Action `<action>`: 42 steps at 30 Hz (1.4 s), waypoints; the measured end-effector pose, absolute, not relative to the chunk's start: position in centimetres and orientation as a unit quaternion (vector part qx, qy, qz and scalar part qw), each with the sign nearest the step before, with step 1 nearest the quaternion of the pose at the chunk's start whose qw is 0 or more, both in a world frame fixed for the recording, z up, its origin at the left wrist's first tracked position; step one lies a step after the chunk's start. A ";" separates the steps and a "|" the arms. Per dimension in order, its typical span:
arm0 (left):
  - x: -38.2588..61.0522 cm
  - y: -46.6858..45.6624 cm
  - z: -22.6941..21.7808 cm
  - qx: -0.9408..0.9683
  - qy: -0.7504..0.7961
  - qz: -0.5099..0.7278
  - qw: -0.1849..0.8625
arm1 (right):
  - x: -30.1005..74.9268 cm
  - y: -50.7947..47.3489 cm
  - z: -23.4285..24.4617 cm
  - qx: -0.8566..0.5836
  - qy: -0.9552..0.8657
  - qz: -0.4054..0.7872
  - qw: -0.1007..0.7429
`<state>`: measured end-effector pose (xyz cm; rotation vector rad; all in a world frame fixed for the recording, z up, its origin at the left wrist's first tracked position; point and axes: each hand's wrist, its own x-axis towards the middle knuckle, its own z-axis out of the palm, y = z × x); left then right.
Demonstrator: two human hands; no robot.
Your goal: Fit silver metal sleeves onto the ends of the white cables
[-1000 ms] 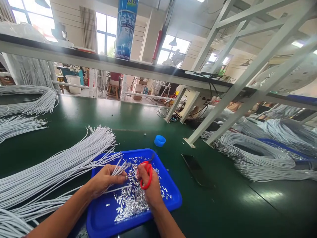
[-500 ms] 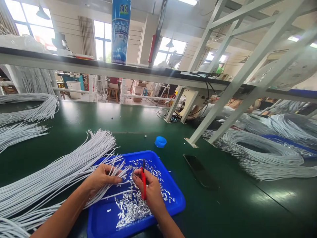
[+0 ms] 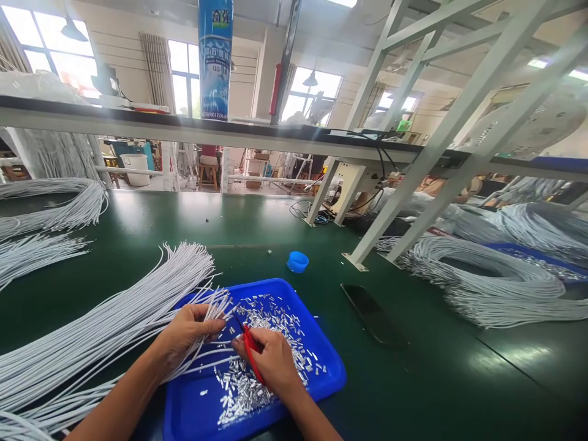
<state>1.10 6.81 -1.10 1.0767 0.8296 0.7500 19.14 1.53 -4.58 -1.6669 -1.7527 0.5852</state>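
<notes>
Red scissors point(image 3: 252, 361): tilted left toward the white wires point(image 3: 218, 301); more upright earlier
Right hand point(image 3: 273, 361): fingers curled around the scissors
Left hand point(image 3: 190, 334): fingers clasping wires above blue tray point(image 3: 186, 410), far left

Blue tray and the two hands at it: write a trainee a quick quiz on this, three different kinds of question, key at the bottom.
1. Multiple choice. The right hand holds:
a) a spray can
b) a red-handled tool
c) a blue ring

2. True or false. The left hand is empty.

3. Fill the gap. The phone lies outside the blue tray, on the ____ table.

Key:
1. b
2. False; the left hand holds a bundle of white wires.
3. green
</notes>
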 end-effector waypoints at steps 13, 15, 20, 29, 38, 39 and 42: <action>1.0 7.1 -1.4 0.457 0.401 0.345 0.715 | 19.3 1.2 -3.5 -0.589 -0.678 0.240 0.369; 0.9 7.0 -1.2 0.464 0.400 0.345 0.712 | 19.3 1.2 -3.6 -0.589 -0.677 0.241 0.370; 1.0 6.9 -0.9 0.450 0.422 0.328 0.715 | 19.4 1.2 -3.8 -0.588 -0.680 0.239 0.367; 1.4 6.6 -1.0 0.466 0.406 0.332 0.712 | 19.4 1.2 -3.9 -0.596 -0.691 0.248 0.324; 1.3 6.5 -1.4 0.587 0.426 0.346 0.595 | 19.6 1.4 -4.3 -0.581 -0.665 0.316 0.347; 1.2 6.5 -1.4 0.600 0.422 0.346 0.584 | 19.7 1.4 -4.3 -0.576 -0.664 0.331 0.343; 1.3 6.5 -1.3 0.601 0.413 0.348 0.589 | 19.6 1.3 -4.4 -0.575 -0.669 0.330 0.336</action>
